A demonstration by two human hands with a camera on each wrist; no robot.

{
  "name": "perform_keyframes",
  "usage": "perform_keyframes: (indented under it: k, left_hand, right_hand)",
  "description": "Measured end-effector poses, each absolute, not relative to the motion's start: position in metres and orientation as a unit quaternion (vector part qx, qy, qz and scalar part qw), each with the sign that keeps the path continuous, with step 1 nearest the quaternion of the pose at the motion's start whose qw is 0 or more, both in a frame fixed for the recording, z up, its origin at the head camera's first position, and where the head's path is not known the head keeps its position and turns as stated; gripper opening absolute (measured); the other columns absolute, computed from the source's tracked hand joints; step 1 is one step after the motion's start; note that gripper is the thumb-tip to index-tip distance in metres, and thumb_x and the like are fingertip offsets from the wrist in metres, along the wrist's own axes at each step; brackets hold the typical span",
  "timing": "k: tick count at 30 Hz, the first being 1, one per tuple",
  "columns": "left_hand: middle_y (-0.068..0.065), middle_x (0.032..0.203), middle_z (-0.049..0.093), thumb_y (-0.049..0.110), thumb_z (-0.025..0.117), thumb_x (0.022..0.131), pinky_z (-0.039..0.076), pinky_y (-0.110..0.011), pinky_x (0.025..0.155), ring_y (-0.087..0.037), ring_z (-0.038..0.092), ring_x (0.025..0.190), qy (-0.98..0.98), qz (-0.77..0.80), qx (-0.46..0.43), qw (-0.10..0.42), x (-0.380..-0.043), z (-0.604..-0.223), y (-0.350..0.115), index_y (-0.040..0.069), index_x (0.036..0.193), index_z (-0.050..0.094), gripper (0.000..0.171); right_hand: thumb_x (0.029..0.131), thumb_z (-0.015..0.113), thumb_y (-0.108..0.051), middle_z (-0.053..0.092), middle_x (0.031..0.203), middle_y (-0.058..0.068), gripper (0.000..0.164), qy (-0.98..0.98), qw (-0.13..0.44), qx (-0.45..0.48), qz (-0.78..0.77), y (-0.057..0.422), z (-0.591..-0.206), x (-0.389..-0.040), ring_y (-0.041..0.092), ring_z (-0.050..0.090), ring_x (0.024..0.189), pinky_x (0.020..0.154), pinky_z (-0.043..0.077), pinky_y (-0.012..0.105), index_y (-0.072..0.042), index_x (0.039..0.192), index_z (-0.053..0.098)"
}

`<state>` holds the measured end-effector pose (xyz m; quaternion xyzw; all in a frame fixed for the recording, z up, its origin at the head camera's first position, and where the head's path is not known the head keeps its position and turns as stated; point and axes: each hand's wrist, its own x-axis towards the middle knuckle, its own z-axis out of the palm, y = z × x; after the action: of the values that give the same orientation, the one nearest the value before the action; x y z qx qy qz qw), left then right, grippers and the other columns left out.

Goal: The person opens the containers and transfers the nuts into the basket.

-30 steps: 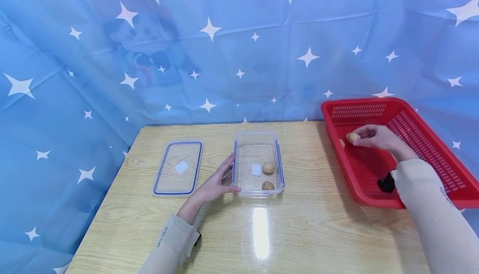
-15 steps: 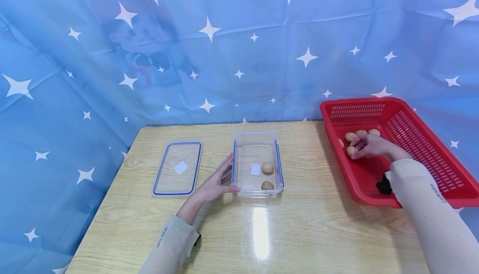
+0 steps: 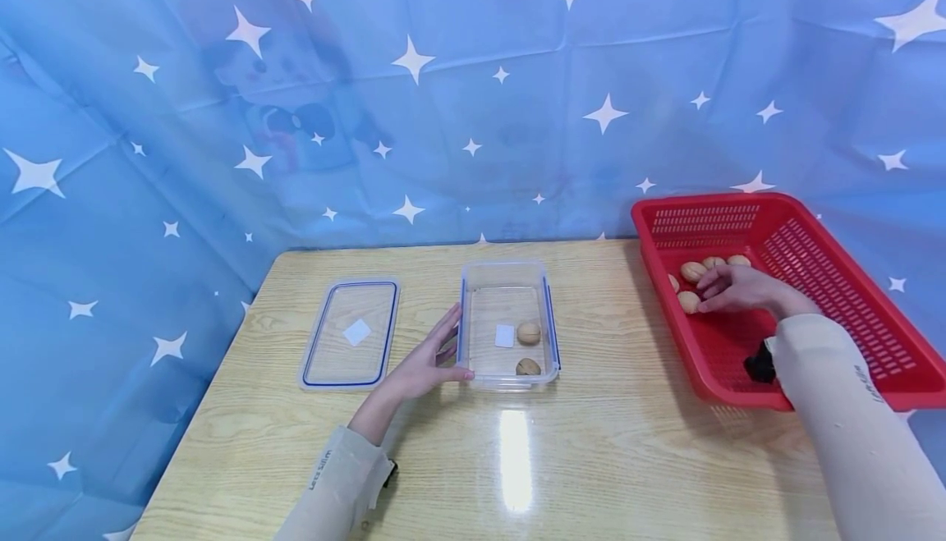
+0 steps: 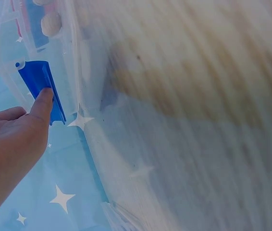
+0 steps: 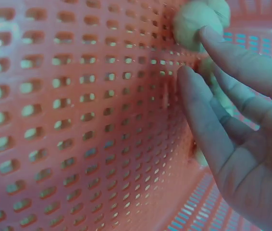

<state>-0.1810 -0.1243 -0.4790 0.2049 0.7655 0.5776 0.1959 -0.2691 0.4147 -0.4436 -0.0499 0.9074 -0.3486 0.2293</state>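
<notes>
In the head view my right hand [image 3: 742, 291] reaches into the red plastic basket [image 3: 668, 336]. Its fingertips are right beside a walnut [image 3: 689, 303] near the basket's left wall. The right wrist view shows the fingers spread, one tip against a walnut [image 5: 197, 26] and nothing pinched between them. More walnuts [image 3: 693, 272] lie just beyond the hand. My left hand [image 3: 424, 369] rests its outstretched fingers against the left side of a clear box [image 3: 510, 380]. In the left wrist view a digit presses the box's blue latch [image 4: 37, 77]. Two walnuts [image 3: 528, 333] sit inside.
A clear lid [image 3: 355, 381] with a blue seal and a white label lies left of the box. Wooden table [image 3: 606, 442] surface runs between box and basket. A blue star-patterned cloth [image 3: 473, 114] hangs behind.
My right hand held a walnut, drew it nearer me, and now has let it go by the basket's left wall. The left hand and box stay in place.
</notes>
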Motion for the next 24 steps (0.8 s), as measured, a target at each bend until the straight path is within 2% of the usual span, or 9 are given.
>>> perform_keyframes:
  k: [5, 8, 11, 15, 20, 22, 24]
  left_hand:
    - [-0.008, 0.17, -0.005, 0.004, 0.074, 0.087, 0.023, -0.05, 0.126, -0.039, 0.013, 0.154, 0.765, 0.578, 0.204, 0.197, -0.181, -0.479, -0.123, 0.01, 0.161, 0.004, 0.102]
    - [-0.008, 0.17, -0.004, 0.004, 0.074, 0.087, 0.024, -0.048, 0.126, -0.038, 0.013, 0.154, 0.767, 0.576, 0.204, 0.197, -0.182, -0.48, -0.123, 0.011, 0.162, 0.004, 0.103]
    - [-0.008, 0.17, -0.005, 0.004, 0.074, 0.087, 0.024, -0.048, 0.126, -0.038, 0.013, 0.154, 0.766, 0.576, 0.204, 0.198, -0.182, -0.481, -0.123, 0.011, 0.162, 0.004, 0.103]
    - [-0.008, 0.17, -0.005, 0.004, 0.074, 0.087, 0.023, -0.049, 0.126, -0.039, 0.013, 0.154, 0.765, 0.577, 0.205, 0.198, -0.182, -0.482, -0.124, 0.011, 0.162, 0.004, 0.103]
    - [-0.008, 0.17, -0.005, 0.005, 0.074, 0.087, 0.023, -0.049, 0.126, -0.038, 0.013, 0.154, 0.765, 0.577, 0.205, 0.198, -0.181, -0.481, -0.125, 0.012, 0.162, 0.004, 0.103]
    - [-0.008, 0.17, -0.005, 0.005, 0.074, 0.087, 0.023, -0.049, 0.126, -0.038, 0.013, 0.154, 0.765, 0.578, 0.206, 0.198, -0.181, -0.48, -0.125, 0.012, 0.162, 0.004, 0.103]
    - [-0.008, 0.17, -0.006, 0.005, 0.074, 0.087, 0.023, -0.05, 0.126, -0.039, 0.012, 0.154, 0.764, 0.579, 0.207, 0.197, -0.181, -0.479, -0.125, 0.011, 0.162, 0.004, 0.103]
  right_hand:
    - [0.089, 0.075, -0.023, 0.061, 0.119, 0.027, 0.058, 0.91, 0.209, -0.041, -0.357, 0.422, -0.439, -0.266, 0.014, 0.066, 0.095, 0.082, 0.065, 0.034, 0.011, 0.127, 0.048]
    - [0.089, 0.075, -0.028, 0.062, 0.12, 0.024, 0.058, 0.917, 0.19, -0.041, -0.347, 0.425, -0.435, -0.265, 0.011, 0.062, 0.094, 0.078, 0.064, 0.029, 0.008, 0.128, 0.052]
    - [0.088, 0.075, -0.03, 0.065, 0.117, 0.016, 0.058, 0.92, 0.176, -0.041, -0.349, 0.425, -0.43, -0.265, 0.008, 0.06, 0.093, 0.075, 0.061, 0.025, 0.005, 0.129, 0.055]
    - [0.089, 0.075, -0.031, 0.067, 0.108, -0.002, 0.059, 0.914, 0.166, -0.029, -0.37, 0.421, -0.422, -0.265, 0.0, 0.059, 0.089, 0.077, 0.062, 0.026, 0.003, 0.132, 0.054]
    - [0.09, 0.074, -0.029, 0.063, 0.11, -0.011, 0.06, 0.909, 0.146, -0.043, -0.389, 0.412, -0.407, -0.261, -0.003, 0.06, 0.091, 0.079, 0.063, 0.028, 0.0, 0.136, 0.052]
    - [0.091, 0.073, -0.027, 0.064, 0.111, -0.016, 0.059, 0.905, 0.136, -0.056, -0.398, 0.407, -0.4, -0.259, -0.004, 0.062, 0.092, 0.078, 0.063, 0.024, 0.0, 0.139, 0.05]
    - [0.093, 0.071, -0.026, 0.064, 0.105, -0.026, 0.058, 0.905, 0.125, -0.064, -0.401, 0.4, -0.392, -0.259, -0.008, 0.062, 0.092, 0.077, 0.061, 0.02, -0.001, 0.141, 0.049]
